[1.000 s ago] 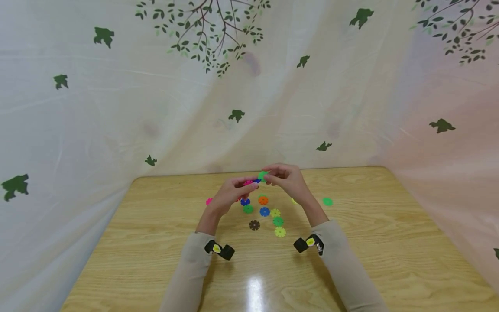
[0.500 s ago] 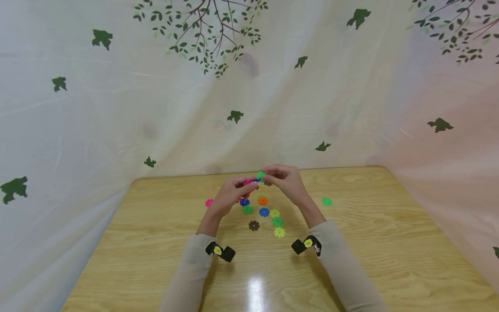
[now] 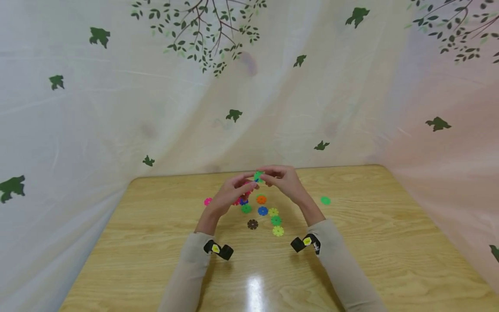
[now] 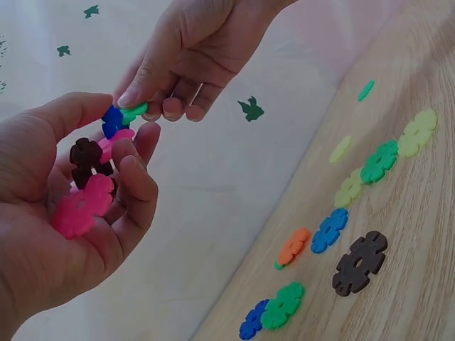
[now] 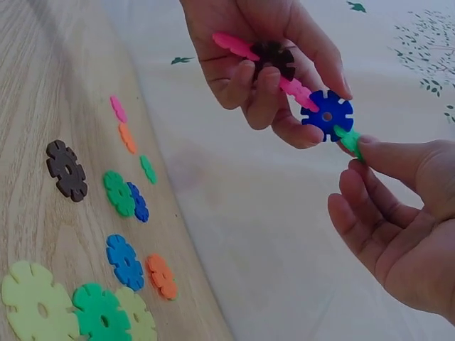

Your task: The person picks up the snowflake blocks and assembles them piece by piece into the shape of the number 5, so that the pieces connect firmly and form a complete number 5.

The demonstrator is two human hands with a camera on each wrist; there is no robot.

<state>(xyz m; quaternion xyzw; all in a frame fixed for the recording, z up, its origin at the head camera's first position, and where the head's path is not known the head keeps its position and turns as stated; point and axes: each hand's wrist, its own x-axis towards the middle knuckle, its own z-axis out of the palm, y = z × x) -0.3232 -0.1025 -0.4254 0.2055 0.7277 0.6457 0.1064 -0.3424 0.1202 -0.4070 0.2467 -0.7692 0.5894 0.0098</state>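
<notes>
Above the far half of the table, my left hand (image 3: 230, 195) holds a short chain of notched plastic snowflake discs. In the right wrist view the chain runs from a pink disc (image 5: 231, 44) through a dark brown disc (image 5: 277, 57) and another pink disc (image 5: 297, 91) to a blue disc (image 5: 338, 106). My right hand (image 3: 287, 184) pinches a green disc (image 5: 348, 140) between thumb and forefinger. Its edge meets the blue disc's rim; how deep the notches interlock I cannot tell. Left fingers partly cover the chain in the left wrist view.
Loose discs lie on the wooden table (image 3: 351, 268) below the hands, among them a dark brown disc (image 3: 252, 224), an orange disc (image 3: 261, 199) and a yellow disc (image 3: 278, 231). Farther right lies a green disc (image 3: 325, 200). A printed curtain (image 3: 187, 130) stands behind the table.
My right hand has moved slightly left with the green disc, closer to the left hand. The green disc now overlaps more of the blue one in the head view.
</notes>
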